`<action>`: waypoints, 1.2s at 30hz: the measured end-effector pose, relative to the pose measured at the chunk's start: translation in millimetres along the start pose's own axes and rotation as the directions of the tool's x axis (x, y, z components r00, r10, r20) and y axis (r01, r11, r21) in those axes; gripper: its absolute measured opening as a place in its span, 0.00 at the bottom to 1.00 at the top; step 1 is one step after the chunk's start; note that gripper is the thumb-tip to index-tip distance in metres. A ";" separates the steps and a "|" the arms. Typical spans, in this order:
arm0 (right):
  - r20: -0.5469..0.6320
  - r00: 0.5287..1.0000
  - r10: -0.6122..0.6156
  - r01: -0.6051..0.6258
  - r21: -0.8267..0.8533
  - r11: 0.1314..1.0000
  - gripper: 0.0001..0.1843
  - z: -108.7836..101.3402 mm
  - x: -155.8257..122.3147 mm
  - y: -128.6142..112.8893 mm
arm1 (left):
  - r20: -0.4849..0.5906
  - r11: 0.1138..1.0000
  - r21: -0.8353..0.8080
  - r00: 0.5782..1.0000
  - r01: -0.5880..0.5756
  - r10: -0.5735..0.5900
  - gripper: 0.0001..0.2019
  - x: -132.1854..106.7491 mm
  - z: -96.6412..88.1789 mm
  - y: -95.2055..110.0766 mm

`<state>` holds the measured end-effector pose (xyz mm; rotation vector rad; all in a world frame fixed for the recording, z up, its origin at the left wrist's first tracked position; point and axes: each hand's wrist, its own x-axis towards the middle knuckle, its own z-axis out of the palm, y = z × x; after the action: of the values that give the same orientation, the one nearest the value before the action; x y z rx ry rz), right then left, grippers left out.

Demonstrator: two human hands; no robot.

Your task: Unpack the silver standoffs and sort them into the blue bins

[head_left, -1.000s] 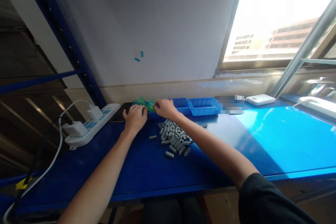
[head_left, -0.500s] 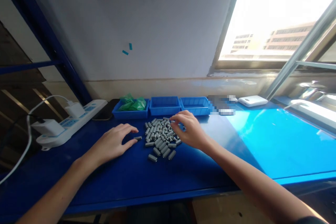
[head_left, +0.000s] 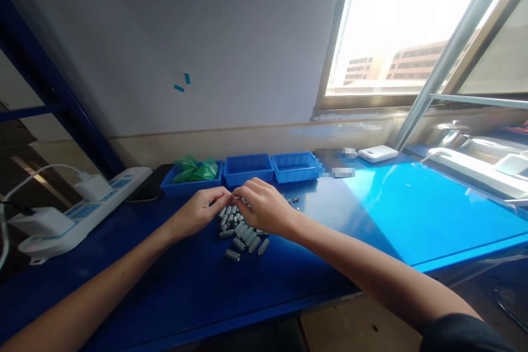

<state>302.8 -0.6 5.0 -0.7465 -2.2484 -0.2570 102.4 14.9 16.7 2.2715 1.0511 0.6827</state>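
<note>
My left hand [head_left: 202, 210] and my right hand [head_left: 264, 206] meet fingertip to fingertip above the back of a pile of short grey metal cylinders [head_left: 243, 231]. The left thumb and forefinger are pinched together, apparently around one such cylinder, mostly hidden by the fingers. My right hand's thumb and fingers are also closed at that spot; a small bit of metal shows between the hands, but its shape is unclear. Several cylinders lie loose at the near side of the pile, and smaller metal pieces [head_left: 296, 199] show behind the right hand, which covers part of the pile.
Along the back stand three blue bins: the left bin [head_left: 169, 186] with green plastic bags [head_left: 193, 169], the middle bin [head_left: 247, 176] and the right bin [head_left: 295, 171]. A white power strip [head_left: 132, 179] with plugged chargers is at left. A white device [head_left: 377, 153] lies at back right.
Both hands have come together over the pile, the left moving right and the right moving left. The cylinder at my left fingertips has left the table. The view has shifted slightly right.
</note>
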 end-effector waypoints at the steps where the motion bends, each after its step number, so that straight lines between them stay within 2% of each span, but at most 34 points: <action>1: -0.008 1.000 -0.005 0.005 0.009 1.000 0.09 0.8 1.3 -0.7 | -0.018 1.000 -0.026 1.000 -0.002 0.001 0.22 -1.5 2.9 -1.4; 6: -0.006 0.995 -0.102 0.102 0.046 0.994 0.08 1.8 -2.5 -6.8 | -0.039 0.998 -0.063 0.999 0.021 -0.024 0.22 -12.3 7.7 -9.4; 8: -0.050 0.994 -0.102 0.103 0.022 0.994 0.09 -1.9 -2.6 -7.2 | -0.048 0.999 -0.040 0.998 0.025 -0.026 0.21 -13.7 4.2 -14.2; 9: -0.095 0.992 -0.087 0.089 0.010 0.996 0.09 -5.0 -0.9 -5.6 | -0.086 1.000 -0.004 0.996 0.021 -0.021 0.20 -13.6 1.5 -18.4; 12: -0.292 0.955 0.057 -0.057 0.009 0.998 0.10 -16.3 11.1 9.6 | -0.194 0.977 0.213 0.979 -0.023 0.066 0.17 -11.9 -7.0 -39.4; 14: -0.403 0.890 0.214 -0.217 0.038 0.975 0.11 -21.4 21.0 27.8 | -0.152 0.939 0.338 0.981 -0.064 0.122 0.17 -11.4 -10.5 -56.1; 16: -0.469 0.816 0.339 -0.357 0.053 0.933 0.13 -22.3 27.4 48.8 | -0.081 0.916 0.391 0.989 -0.087 0.128 0.17 -11.7 -11.4 -68.7; 17: -0.470 0.798 0.377 -0.406 0.042 0.913 0.13 -21.2 28.3 58.8 | -0.060 0.912 0.402 0.991 -0.087 0.121 0.17 -11.8 -11.1 -72.4; 18: -0.443 0.802 0.401 -0.443 0.010 0.896 0.13 -19.4 27.5 67.6 | -0.044 0.909 0.408 0.993 -0.085 0.113 0.16 -11.8 -10.7 -74.2; 21: -0.228 0.862 0.452 -0.493 -0.175 0.852 0.12 -12.8 16.9 82.7 | -0.006 0.908 0.412 0.997 -0.073 0.083 0.13 -10.6 -10.3 -71.6; 23: -0.100 0.868 0.487 -0.495 -0.263 0.828 0.13 -9.4 7.2 81.0 | 0.006 0.914 0.403 0.998 -0.055 0.057 0.11 -9.8 -11.5 -66.5; 25: -0.043 0.875 0.482 -0.476 -0.261 0.840 0.14 -6.5 -0.6 70.0 | -0.019 0.928 0.372 0.999 -0.025 0.034 0.11 -9.9 -12.2 -60.1; 27: 0.000 0.913 0.407 -0.398 -0.213 0.892 0.15 -3.0 -4.4 52.3 | -0.095 0.954 0.299 0.995 0.031 -0.002 0.12 -11.0 -10.4 -52.2; 29: 0.054 0.962 0.268 -0.256 -0.163 0.953 0.16 1.7 -4.6 32.0 | -0.208 0.980 0.182 0.977 0.077 -0.038 0.14 -12.3 -5.3 -42.6; 31: 0.094 0.989 0.112 -0.100 -0.132 0.986 0.17 6.9 -2.8 13.8 | -0.288 0.995 0.049 0.955 0.082 -0.064 0.16 -13.2 2.3 -32.4; 33: 0.113 0.994 0.000 0.014 -0.121 0.993 0.13 10.7 -0.8 1.3 | -0.303 0.996 -0.064 0.950 0.058 -0.075 0.18 -13.5 10.3 -24.1; 36: 0.121 0.989 -0.079 0.095 -0.133 0.987 0.12 10.7 1.7 -3.2 | -0.272 0.981 -0.187 0.957 0.048 -0.099 0.19 -13.3 18.3 -18.4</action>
<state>293.6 1.7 -1.2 -0.7522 -2.3952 -0.4257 97.0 9.8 -11.5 2.0108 1.1472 1.0468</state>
